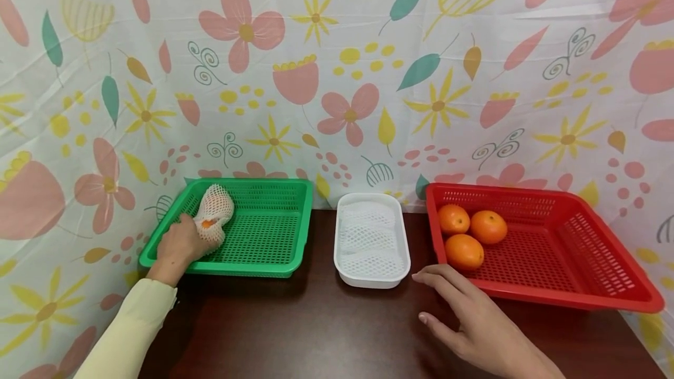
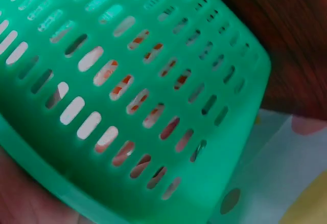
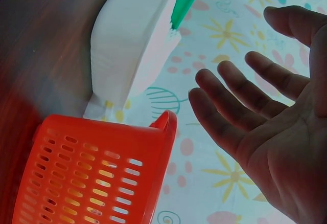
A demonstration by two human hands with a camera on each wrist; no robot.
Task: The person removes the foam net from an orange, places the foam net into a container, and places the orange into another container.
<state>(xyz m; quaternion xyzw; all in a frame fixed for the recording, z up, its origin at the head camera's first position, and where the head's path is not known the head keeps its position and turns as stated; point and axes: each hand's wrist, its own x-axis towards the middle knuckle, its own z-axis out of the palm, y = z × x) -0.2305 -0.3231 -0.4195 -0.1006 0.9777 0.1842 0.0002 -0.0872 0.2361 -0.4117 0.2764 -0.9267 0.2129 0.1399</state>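
Note:
In the head view, my left hand (image 1: 184, 243) reaches into the green basket (image 1: 263, 271) and holds an orange wrapped in white foam netting (image 1: 212, 237). Orange peel peeks through a gap in that net, while my fingertips are partly hidden. Right behind it sits a second net-wrapped piece (image 1: 219, 200). Through the slots of the green basket (image 2: 204, 183), the left wrist view catches bits of orange, white net and fingers. My right hand (image 1: 476, 323) hovers with spread, relaxed fingers by the front left corner of the red basket (image 1: 542, 292), holding nothing.
Three bare oranges (image 1: 466, 252) lie at the left side of the red basket. Between the baskets stands a white tray (image 1: 371, 281) with white foam nets (image 1: 368, 238) inside. A flowered cloth (image 1: 337, 75) hangs behind the dark wooden table (image 1: 316, 332).

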